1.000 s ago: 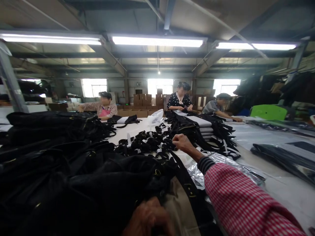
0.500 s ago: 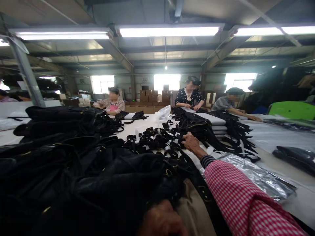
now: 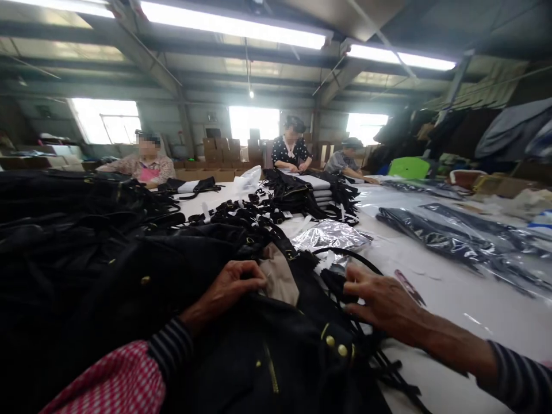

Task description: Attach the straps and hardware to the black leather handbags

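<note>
A black bag point(image 3: 241, 359) with gold zips and studs lies in front of me, its mouth parted to show beige lining point(image 3: 280, 279). My left hand point(image 3: 235, 284) is closed in a pinch on the bag's edge beside that lining. To the right, my right hand point(image 3: 379, 299) has its fingers curled around a black strap bundle point(image 3: 334, 282) with a white piece on it, just above the bag's right side. A pile of similar small black strap bundles point(image 3: 241, 210) with white bands lies farther back on the white table point(image 3: 435, 328).
More black bags point(image 3: 86, 241) are heaped on the left. A stack of black garments or bags with white sheets point(image 3: 314, 183) stands farther back, near silver plastic film point(image 3: 330, 233). Plastic-wrapped dark packages point(image 3: 440, 236) and a small pink tool point(image 3: 409, 286) lie right. Three people work across the table.
My right hand has come back from the small strap pile, now with a strap bundle. My left hand has risen to the bag's edge. The view has turned right.
</note>
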### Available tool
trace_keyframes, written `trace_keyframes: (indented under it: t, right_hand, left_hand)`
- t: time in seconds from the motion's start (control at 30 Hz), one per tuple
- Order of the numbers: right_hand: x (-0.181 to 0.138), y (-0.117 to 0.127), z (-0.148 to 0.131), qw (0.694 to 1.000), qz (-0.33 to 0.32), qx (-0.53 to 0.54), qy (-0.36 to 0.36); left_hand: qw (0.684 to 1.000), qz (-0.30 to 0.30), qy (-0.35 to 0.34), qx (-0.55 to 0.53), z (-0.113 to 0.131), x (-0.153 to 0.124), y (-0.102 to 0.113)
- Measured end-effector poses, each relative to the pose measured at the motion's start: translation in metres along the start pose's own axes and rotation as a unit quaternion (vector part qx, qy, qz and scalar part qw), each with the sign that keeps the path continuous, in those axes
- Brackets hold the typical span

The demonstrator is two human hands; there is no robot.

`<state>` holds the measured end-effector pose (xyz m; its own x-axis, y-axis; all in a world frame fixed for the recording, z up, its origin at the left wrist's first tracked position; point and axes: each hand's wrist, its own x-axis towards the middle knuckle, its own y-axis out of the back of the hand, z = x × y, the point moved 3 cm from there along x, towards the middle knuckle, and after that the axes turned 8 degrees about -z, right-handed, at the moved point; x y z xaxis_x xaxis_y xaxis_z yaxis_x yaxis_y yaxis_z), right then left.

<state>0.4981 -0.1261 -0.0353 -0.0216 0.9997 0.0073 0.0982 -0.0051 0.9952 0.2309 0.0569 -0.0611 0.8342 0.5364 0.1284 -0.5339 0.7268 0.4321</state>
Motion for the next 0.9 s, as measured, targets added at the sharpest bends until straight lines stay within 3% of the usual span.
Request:
trace_keyframes:
  t: [0.1,0.23,0.3,0.47,0.57,0.63,0.77,0.83,0.9]
  right_hand:
    - [-0.015,-0.013,-0.002,0.996,-0.061,0.067,0.018]
    - [0.013,0.002,0.007,0.985,0.017,0.165,-0.044]
    - [0.033,0.005,0.004,0.983,0.026,0.173,-0.062]
    - [0.072,-0.015,-0.019,0.998,-0.006,0.009,-0.063]
    - [0.082,-0.023,-0.014,0.995,-0.02,-0.038,-0.087]
    - [0.083,-0.016,-0.005,0.996,-0.014,-0.003,-0.084]
    - [0.082,0.021,0.007,0.988,0.072,0.128,-0.052]
    - [0.086,0.033,0.004,0.967,0.1,0.232,-0.038]
    - [0.094,0.029,-0.002,0.934,0.103,0.339,-0.053]
  left_hand:
    - [1.0,0.002,0.003,0.006,0.002,-0.001,-0.001]
    - [1.0,-0.001,0.002,0.022,0.003,-0.001,0.0]
    - [0.999,0.001,0.001,0.033,0.003,0.0,0.0]
    - [1.0,-0.002,0.002,0.027,0.005,0.0,0.001]
    - [1.0,0.001,-0.003,0.017,0.003,0.0,0.001]
    - [1.0,0.001,-0.007,0.001,0.001,0.001,0.0]
    - [1.0,0.005,-0.009,-0.025,0.001,0.001,0.0]
    - [1.0,0.013,-0.011,-0.024,0.003,0.001,0.001]
    - [0.999,0.021,-0.01,-0.023,0.005,0.0,0.001]
